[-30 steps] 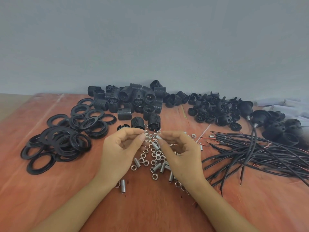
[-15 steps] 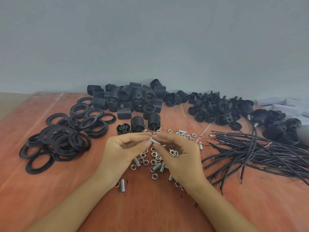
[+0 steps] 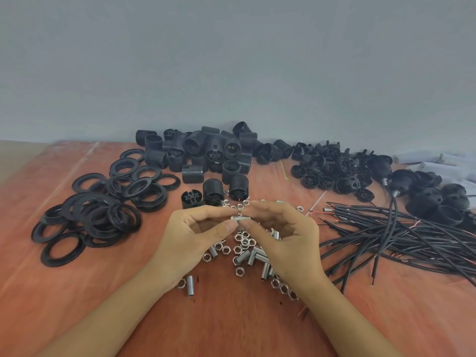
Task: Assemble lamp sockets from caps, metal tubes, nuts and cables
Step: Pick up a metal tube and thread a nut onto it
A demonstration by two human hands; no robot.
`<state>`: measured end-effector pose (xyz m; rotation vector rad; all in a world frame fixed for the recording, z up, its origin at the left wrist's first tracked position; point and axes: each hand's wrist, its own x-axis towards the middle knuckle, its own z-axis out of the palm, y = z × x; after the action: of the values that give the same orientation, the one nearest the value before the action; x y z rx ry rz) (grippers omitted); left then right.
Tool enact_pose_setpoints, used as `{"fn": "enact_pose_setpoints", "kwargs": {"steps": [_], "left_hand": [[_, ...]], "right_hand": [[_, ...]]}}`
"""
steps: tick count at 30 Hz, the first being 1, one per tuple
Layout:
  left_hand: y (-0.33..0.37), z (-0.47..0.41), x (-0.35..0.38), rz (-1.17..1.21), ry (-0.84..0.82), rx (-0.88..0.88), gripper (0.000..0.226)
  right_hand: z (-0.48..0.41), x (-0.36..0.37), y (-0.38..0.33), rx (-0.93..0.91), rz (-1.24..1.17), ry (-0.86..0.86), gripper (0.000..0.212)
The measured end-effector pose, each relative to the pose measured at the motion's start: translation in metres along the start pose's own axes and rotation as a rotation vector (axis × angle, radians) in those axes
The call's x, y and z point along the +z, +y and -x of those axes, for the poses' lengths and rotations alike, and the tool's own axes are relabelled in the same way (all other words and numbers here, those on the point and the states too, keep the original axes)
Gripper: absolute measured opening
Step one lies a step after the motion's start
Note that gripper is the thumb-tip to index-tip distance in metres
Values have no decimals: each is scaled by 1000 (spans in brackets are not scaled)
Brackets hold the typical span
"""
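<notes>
My left hand (image 3: pixel 195 235) and my right hand (image 3: pixel 286 238) meet at mid-table, fingertips together. Between them sits a small threaded metal tube (image 3: pixel 240 217); my right hand pinches it with thumb and forefinger, and my left fingertips pinch its left end, where a nut seems to sit, mostly hidden. Below the hands lies a scatter of loose nuts and metal tubes (image 3: pixel 247 253). Black cables (image 3: pixel 401 235) with bare ends lie to the right. Black caps (image 3: pixel 332 171) are heaped at the back right.
Threaded black socket bodies (image 3: pixel 206 155) are piled at the back centre. Flat black rings (image 3: pixel 103 207) lie in a heap at the left. Assembled sockets with cables (image 3: pixel 432 197) sit at the far right. A grey wall stands behind the reddish table (image 3: pixel 77 292).
Both hands have come slightly lower and closer together; the tube, first held tilted in my right hand, now lies level between both sets of fingertips.
</notes>
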<state>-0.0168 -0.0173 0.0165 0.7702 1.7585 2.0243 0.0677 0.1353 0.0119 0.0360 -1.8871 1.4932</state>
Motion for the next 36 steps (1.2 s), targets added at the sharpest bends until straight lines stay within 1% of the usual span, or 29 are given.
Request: {"fn": "enact_pose_setpoints", "kwargs": {"steps": [2,4,7,9,12,15,18,20,21,24,26,27,29,30,31,33,34,35,36], "left_hand": [[0,0,1,4,8,21,29],[0,0,1,12,18,28,30],[-1,0,2,30,18,-6,27],[-2,-1,2,53,0,-24,25],[-2,-1,0,47,-9,-12,24],[-3,-1,0,32,-17,31,25],[-4,0,2,-30,-55,138,22],[-5,1,5,-72,-59,196,22],[-5,1,5,-85,-45,210,22],[-4,0,4,-104,18,224,25],[-3,-1,2,-118,37,242,26],[-3,-1,2,-121,33,250,25],[-3,-1,3,-112,13,258,24],[-2,-1,4,-107,8,259,24],[-2,-1,4,-103,8,259,24],[-3,-2,3,-101,9,266,23],[-3,-2,2,-103,5,271,22],[-3,-1,1,-104,-3,274,21],[-4,-1,1,-104,-15,274,21]], "right_hand": [[0,0,-1,66,-80,3,27],[0,0,-1,92,-131,14,25],[-1,-1,-2,56,-128,-11,24],[-1,-2,-3,23,-105,-49,27],[-1,-3,-2,27,-89,-55,28],[-1,-3,-2,76,-97,-12,22],[1,-2,0,130,-38,-2,11],[2,1,2,146,12,-9,13],[2,2,1,157,20,-20,15],[1,2,1,163,-25,-103,8],[-1,2,-1,190,-27,-142,7],[-1,3,-2,210,-10,-137,14],[-1,5,-3,232,42,-104,37],[-1,5,-3,234,55,-96,43],[-1,5,-4,234,50,-94,40],[-3,3,-6,237,26,-116,21],[-5,2,-5,230,23,-132,19],[-5,2,-5,224,26,-144,23],[-4,3,-3,223,35,-148,33]]}}
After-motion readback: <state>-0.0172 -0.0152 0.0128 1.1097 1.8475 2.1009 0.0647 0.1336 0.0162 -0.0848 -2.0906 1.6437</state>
